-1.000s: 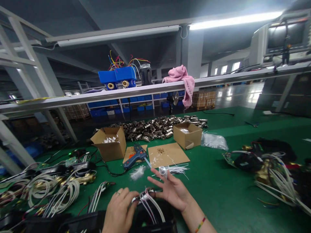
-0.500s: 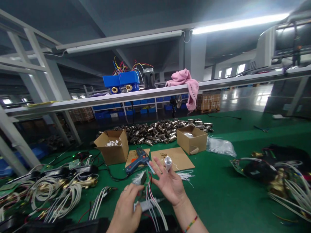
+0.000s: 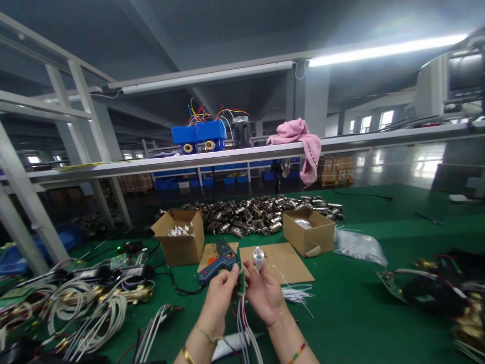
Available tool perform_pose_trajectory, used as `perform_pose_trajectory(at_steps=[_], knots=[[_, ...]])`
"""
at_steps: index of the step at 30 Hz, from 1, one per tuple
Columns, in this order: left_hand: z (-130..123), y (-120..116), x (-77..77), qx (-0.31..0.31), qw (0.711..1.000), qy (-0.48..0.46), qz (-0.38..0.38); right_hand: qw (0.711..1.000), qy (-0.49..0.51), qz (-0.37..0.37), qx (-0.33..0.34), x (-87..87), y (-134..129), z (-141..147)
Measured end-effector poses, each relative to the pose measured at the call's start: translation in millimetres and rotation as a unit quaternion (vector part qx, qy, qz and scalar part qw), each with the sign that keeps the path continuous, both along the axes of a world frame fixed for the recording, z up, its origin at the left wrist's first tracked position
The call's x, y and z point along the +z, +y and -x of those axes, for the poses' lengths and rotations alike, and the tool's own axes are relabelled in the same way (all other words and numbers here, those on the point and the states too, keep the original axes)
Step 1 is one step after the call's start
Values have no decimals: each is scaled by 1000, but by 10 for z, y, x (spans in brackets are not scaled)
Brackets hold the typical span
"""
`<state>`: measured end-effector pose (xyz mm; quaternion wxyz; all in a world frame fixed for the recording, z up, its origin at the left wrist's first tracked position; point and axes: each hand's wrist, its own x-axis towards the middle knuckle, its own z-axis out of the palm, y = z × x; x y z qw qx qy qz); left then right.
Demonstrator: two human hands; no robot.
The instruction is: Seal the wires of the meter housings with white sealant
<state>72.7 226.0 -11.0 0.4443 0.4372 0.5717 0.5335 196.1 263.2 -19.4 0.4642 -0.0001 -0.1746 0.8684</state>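
My left hand (image 3: pixel 222 298) pinches a small green circuit board (image 3: pixel 242 284) in front of me. White, red and dark wires (image 3: pixel 246 323) hang from the board toward me. My right hand (image 3: pixel 267 298) is closed around a small silver piece with a narrow pointed tip (image 3: pixel 258 257), which sticks up between its fingers. The right fingertips are close to the board; whether they touch it I cannot tell. Behind my left hand a blue-grey glue gun (image 3: pixel 217 267) lies on cardboard, partly covered by the fingers. A whitish tube (image 3: pixel 232 345) lies below the wires.
Two cardboard boxes (image 3: pixel 185 250) (image 3: pixel 310 232) stand before a heap of metal fittings (image 3: pixel 250 215). White strips (image 3: pixel 299 294) lie beside a cardboard sheet (image 3: pixel 295 265). Wired brass assemblies (image 3: pixel 140 293) crowd the left; more parts (image 3: pixel 435 288) sit right. A shelf (image 3: pixel 242 152) spans above.
My left hand has risen and now grips the board upright. My right hand has closed from spread fingers and come nearer the left, still with the silver piece. The view has shifted slightly.
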Motion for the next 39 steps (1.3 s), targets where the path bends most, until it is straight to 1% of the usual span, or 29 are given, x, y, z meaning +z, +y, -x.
perform_pose_trajectory(at_steps=[3,6,12,19,23,29,32,34,36,37,39], knots=[[4,116,15,-24,999,-10,34,1000,12,9,-4,7,26,-2],[23,152,67,-40,998,-11,55,1000,21,13,-11,34,31,-26],[75,131,185,-88,993,-31,78,1000,11,14,-11,49,27,-52],[96,90,302,-111,989,-28,88,999,-7,-3,-38,35,30,-51],[108,77,331,-122,989,-29,77,998,-41,-17,-52,19,26,-65],[131,74,319,-129,988,-11,83,993,-78,-32,-77,-60,61,-113],[296,92,349,-121,989,27,82,993,-73,-45,-78,-53,71,-159],[501,127,395,-103,989,75,73,994,-68,-53,-66,-38,73,-195],[728,172,439,-66,985,150,47,995,-62,-58,-53,-28,75,-228],[825,192,448,-47,979,198,29,995,-60,-60,-45,-26,76,-243],[945,211,419,-28,951,307,-8,996,-55,-64,-29,-28,79,-265]])
